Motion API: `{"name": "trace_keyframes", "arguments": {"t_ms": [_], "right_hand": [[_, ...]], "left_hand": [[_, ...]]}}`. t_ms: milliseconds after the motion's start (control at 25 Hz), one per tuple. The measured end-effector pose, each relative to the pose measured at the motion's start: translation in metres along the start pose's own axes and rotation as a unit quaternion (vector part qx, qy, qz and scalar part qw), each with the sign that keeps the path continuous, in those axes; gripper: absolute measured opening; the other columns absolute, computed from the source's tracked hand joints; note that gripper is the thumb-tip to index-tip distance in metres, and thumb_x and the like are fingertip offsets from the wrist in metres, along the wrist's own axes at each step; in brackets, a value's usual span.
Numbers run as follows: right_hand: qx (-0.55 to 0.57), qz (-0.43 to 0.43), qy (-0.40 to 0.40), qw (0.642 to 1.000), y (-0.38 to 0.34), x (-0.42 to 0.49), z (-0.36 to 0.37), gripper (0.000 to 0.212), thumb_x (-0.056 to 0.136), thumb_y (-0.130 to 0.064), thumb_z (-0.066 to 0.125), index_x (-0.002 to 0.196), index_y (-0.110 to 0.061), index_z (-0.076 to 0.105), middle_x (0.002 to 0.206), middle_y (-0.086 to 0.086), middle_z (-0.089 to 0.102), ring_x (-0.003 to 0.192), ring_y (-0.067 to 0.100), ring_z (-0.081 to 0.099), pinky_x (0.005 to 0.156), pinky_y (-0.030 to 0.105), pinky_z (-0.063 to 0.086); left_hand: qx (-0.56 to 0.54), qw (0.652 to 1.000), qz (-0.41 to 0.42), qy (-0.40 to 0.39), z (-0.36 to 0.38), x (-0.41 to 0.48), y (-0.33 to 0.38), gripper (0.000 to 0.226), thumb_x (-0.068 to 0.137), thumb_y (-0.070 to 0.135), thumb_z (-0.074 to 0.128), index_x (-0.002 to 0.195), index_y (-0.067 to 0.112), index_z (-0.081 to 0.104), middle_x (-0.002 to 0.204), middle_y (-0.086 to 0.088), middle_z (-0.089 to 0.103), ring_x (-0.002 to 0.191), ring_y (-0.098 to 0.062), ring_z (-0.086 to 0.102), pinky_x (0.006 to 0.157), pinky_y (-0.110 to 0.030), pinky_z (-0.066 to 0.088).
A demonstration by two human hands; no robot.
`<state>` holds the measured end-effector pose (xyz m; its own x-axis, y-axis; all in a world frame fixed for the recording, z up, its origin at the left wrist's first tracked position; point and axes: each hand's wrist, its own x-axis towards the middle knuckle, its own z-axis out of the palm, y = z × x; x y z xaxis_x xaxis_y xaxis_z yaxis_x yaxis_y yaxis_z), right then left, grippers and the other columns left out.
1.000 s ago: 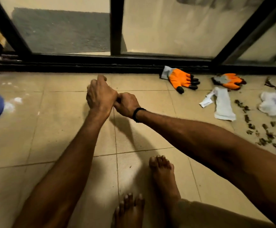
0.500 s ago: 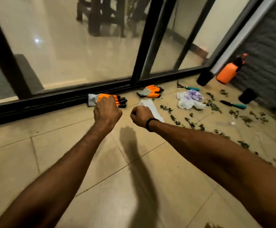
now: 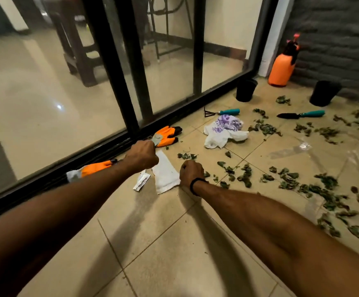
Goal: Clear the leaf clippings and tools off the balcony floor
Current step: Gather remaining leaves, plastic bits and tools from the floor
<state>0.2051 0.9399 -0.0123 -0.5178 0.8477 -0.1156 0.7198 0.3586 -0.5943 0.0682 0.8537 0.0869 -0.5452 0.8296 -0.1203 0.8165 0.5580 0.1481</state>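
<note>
Green leaf clippings (image 3: 245, 175) lie scattered over the tiled balcony floor to the right. A teal-handled hand rake (image 3: 223, 112) and a teal-handled trowel (image 3: 300, 114) lie further back. One orange glove (image 3: 166, 136) lies by the door track, and a second orange glove (image 3: 93, 169) is partly hidden behind my left forearm. My left hand (image 3: 141, 155) is a fist just short of the first glove's grey cuff, with nothing visible in it. My right hand (image 3: 192, 173) is also a fist, at the edge of a white paper bag (image 3: 165, 175), holding nothing I can see.
A white and purple cloth (image 3: 223, 129) lies between the rake and the gloves. A small white packet (image 3: 141, 182) sits beside the bag. An orange sprayer (image 3: 281, 69) and two black pots (image 3: 246, 90) (image 3: 325, 93) stand at the far wall. Clear plastic (image 3: 302, 146) lies among the leaves. The sliding-door track (image 3: 110, 144) borders the left.
My view has swung right and up, bringing the tools, pots and sprayer into sight. Both fists have separated and moved out toward the glove and the paper bag.
</note>
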Motion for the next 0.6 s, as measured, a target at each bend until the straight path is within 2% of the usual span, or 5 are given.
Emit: {"name": "trace_keyframes", "arguments": {"t_ms": [200,400,520,560,600], "right_hand": [[0.06,0.041,-0.003,0.997,0.032,0.012,0.006,0.021,0.095,-0.011,0.051,0.097,-0.001,0.069,0.103,0.019,0.067,0.1,0.035,0.063,0.073,0.034,0.049],[0.105,0.057,0.002,0.993,0.049,0.034,0.008,0.022,0.095,-0.012,0.05,0.102,-0.004,0.07,0.104,0.017,0.068,0.1,0.034,0.063,0.076,0.034,0.051],[0.138,0.051,0.022,0.989,0.054,0.057,0.002,0.021,0.094,-0.013,0.051,0.097,-0.005,0.07,0.1,0.016,0.069,0.096,0.034,0.062,0.077,0.035,0.049],[0.138,0.041,0.03,0.989,0.057,0.069,-0.001,0.021,0.094,-0.015,0.053,0.1,-0.005,0.07,0.101,0.015,0.07,0.098,0.033,0.062,0.079,0.035,0.049],[0.137,0.032,0.041,0.989,0.061,0.079,-0.004,0.022,0.094,-0.017,0.055,0.104,-0.006,0.071,0.103,0.014,0.07,0.1,0.032,0.062,0.081,0.033,0.049]], "left_hand": [[0.048,0.997,0.023,-0.049,0.007,0.05,0.051,0.021,0.092,0.007,0.062,0.112,0.008,0.064,0.101,-0.007,0.056,0.07,-0.011,0.053,0.052,-0.02,0.037],[-0.009,0.998,0.057,-0.032,0.053,0.127,0.045,0.056,0.094,0.006,0.062,0.139,0.033,0.044,0.136,-0.009,0.045,0.113,-0.017,0.047,0.1,-0.027,0.043],[-0.08,0.996,0.019,0.026,0.177,0.272,-0.039,0.059,0.092,0.061,0.055,0.143,0.059,0.027,0.163,0.008,0.021,0.14,-0.019,0.04,0.109,-0.015,0.025],[-0.089,0.995,0.001,0.044,0.172,0.264,-0.033,0.059,0.09,0.068,0.052,0.144,0.052,0.034,0.162,0.005,0.026,0.138,-0.021,0.043,0.107,-0.01,0.025],[-0.092,0.994,-0.021,0.049,0.186,0.272,-0.039,0.05,0.095,0.053,0.057,0.142,0.041,0.044,0.155,-0.003,0.037,0.132,-0.02,0.048,0.109,-0.011,0.029]]}}
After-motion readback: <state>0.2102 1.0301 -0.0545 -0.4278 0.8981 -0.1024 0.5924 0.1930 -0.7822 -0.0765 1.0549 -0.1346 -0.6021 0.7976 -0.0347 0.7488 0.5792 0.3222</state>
